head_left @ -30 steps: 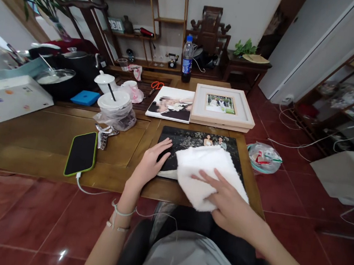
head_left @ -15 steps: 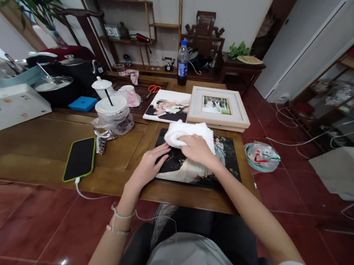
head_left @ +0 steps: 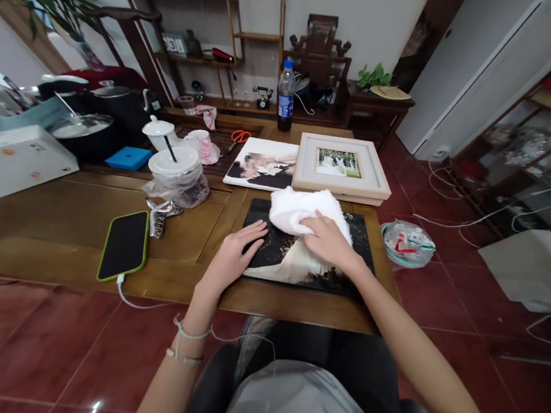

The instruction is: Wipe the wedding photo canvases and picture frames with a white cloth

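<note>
A dark photo panel (head_left: 275, 250) showing a pale dress lies flat near the table's front edge. My right hand (head_left: 326, 239) presses a bunched white cloth (head_left: 305, 207) onto its upper middle, with the fingers partly sunk in the folds. The cloth hides part of the picture. At the panel's left edge rests my left hand (head_left: 237, 252), its fingers stretched out and holding nothing. Just behind the panel lie a white-edged photo print (head_left: 263, 163) and a pale wooden picture frame (head_left: 379, 179) with a small photo in it.
A charging phone (head_left: 124, 246) lies on the table (head_left: 170, 281) at left. Behind it stand a lidded cup (head_left: 175, 164) in a plastic bag and a blue box (head_left: 129, 158). Orange scissors (head_left: 240, 136) and a bottle (head_left: 285, 97) are farther back. A bin (head_left: 407, 244) stands on the floor at right.
My right hand has slid the white cloth to the right across the photo panel, baring more of its left side and covering the figure at right. My left hand stays almost still.
</note>
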A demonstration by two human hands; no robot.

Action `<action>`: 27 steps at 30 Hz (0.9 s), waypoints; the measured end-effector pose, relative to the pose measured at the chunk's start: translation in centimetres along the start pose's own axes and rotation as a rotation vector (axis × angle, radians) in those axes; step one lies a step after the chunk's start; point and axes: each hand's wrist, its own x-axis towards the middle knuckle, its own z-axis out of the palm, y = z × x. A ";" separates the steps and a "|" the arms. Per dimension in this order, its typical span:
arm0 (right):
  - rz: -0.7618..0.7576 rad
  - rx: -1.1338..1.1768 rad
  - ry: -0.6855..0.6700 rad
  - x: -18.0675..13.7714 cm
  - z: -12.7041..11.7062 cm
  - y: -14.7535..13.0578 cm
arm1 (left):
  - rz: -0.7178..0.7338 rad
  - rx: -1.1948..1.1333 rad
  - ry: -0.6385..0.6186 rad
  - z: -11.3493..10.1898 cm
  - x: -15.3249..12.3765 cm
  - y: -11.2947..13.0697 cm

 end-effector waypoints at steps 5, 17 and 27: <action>0.150 -0.035 0.073 -4.2 -2.3 4.7 | 0.005 -0.013 0.014 0.0 0.1 0.0; -0.019 -0.129 0.051 -9.1 -1.7 2.6 | 0.003 -0.018 0.027 0.1 0.0 0.1; -0.188 0.130 -0.192 -14.6 -2.1 -0.4 | 0.020 -0.010 0.007 0.0 0.1 0.0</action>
